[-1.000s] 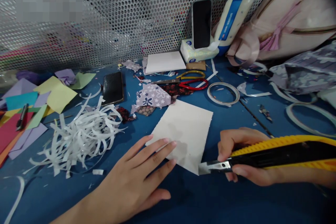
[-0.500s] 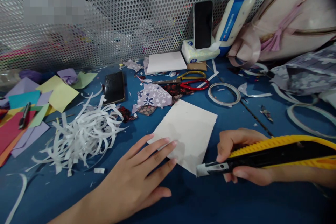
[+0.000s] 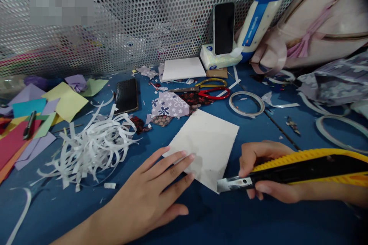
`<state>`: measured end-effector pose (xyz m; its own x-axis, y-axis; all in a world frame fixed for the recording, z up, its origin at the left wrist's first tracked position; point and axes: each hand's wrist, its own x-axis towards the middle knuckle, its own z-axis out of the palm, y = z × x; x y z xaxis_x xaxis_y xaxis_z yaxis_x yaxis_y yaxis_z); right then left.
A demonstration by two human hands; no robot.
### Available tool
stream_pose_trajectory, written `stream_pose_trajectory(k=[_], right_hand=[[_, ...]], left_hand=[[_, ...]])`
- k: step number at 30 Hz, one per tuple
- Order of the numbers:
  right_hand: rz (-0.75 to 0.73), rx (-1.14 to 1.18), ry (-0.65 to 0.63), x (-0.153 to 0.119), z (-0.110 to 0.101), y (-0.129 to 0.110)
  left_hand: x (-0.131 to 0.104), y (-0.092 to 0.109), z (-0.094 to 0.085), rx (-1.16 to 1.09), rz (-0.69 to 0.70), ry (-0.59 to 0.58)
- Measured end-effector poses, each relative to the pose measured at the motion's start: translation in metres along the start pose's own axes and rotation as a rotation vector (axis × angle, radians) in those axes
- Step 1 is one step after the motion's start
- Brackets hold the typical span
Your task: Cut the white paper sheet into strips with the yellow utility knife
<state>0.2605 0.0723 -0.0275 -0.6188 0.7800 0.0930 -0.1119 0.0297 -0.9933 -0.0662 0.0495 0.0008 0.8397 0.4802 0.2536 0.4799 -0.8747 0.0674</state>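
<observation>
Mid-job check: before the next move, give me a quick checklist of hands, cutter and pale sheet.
1. Yellow cutter gripped in right hand: ok.
2. Blade lined up at the near corner of the pale sheet: ok.
3. Left hand clear of the blade: ok, fingers over the sheet's left side.
4. Sheet pressed down firmly: cannot tell.
5. Surroundings free of scraps: not ok, floral scrap lies just beyond the sheet.

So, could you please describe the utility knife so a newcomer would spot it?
On the blue table, find the pale sheet in the middle. At its nearest corner is the blade of the utility knife, in the right hand's grip; its ridged yellow-and-black body sets it apart from that plain sheet.
</observation>
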Motion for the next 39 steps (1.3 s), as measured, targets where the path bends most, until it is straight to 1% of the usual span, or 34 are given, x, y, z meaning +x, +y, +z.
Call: stream_pose_trajectory(k=[5,9,15,20,22,24,27,30,32,34,39], right_hand=[[-0.003,-0.005,-0.059,0.0,-0.001,-0.001],[-0.042,-0.016,-0.071,0.002,-0.001,-0.003],[-0.095,-0.072,-0.062,0.005,-0.001,-0.004],[-0.134,-0.127,-0.042,0.006,0.0,-0.003],[-0.156,-0.128,-0.016,0.006,0.0,-0.005],[-0.185,-0.183,0.012,0.007,0.0,-0.012],[-0.26,-0.41,0.002,0.008,-0.001,-0.027],[-0.43,-0.639,-0.098,0.01,-0.004,-0.039],[-0.537,-0.71,-0.187,0.011,-0.005,-0.041],[-0.61,-0.751,-0.242,0.011,-0.005,-0.038],[-0.728,-0.887,-0.249,0.012,-0.005,-0.037]], left_hand=[[0.001,-0.001,0.0,-0.008,-0.009,-0.011],[0.001,-0.001,-0.001,0.004,0.0,-0.024],[0.0,-0.001,-0.001,0.006,0.001,-0.029],[0.001,0.0,-0.002,0.013,0.022,-0.008],[0.002,0.0,-0.003,0.015,0.025,-0.001],[0.003,0.0,-0.005,0.021,0.025,0.003],[0.005,0.0,-0.008,0.04,0.04,0.006],[0.005,0.001,-0.009,0.037,0.045,0.016],[0.004,0.001,-0.007,0.015,0.029,0.028],[0.002,0.001,-0.004,-0.002,0.016,0.033],[-0.001,0.001,0.0,-0.011,-0.009,0.04]])
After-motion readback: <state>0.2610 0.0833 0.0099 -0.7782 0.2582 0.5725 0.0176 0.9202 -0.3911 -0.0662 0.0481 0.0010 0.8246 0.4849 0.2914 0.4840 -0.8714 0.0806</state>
